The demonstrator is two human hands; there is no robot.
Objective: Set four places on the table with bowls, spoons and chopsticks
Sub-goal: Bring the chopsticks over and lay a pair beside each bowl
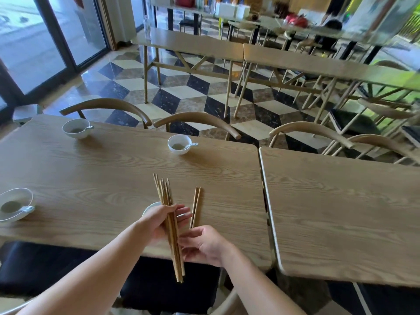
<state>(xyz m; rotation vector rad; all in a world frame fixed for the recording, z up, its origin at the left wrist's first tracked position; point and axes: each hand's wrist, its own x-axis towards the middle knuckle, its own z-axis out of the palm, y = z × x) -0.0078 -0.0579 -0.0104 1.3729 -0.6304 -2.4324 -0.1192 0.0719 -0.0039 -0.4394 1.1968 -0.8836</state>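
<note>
Your L hand [159, 221] grips a bundle of chopsticks [164, 194] around its middle, fingers curled under and thumb over. The tips fan out over the bench [113, 173] and the butt ends hang past the near edge. Your R hand [204, 244] sits just beside the bundle's lower part, fingers loose and slightly spread, holding nothing. Whether the fingertips actually touch the sticks can't be told from this angle.

One pair of chopsticks [195, 205] lies flat on the bench, just R of the near bowl [151, 206], which is mostly hidden behind your L hand.

There are 3 more white bowls on the same bench:
- The far-left bowl [76, 128] has a spoon [89, 127] in it.
- The far-middle bowl [179, 144] has a spoon w/ its handle [192, 144] pointing R.
- The near-left bowl [16, 204] has its spoon [27, 209] resting at the rim.

No chopsticks by those 3 yet.

A second bench [341, 201] butts up on the R. Wooden chairs [200, 120] line the far side.
</note>
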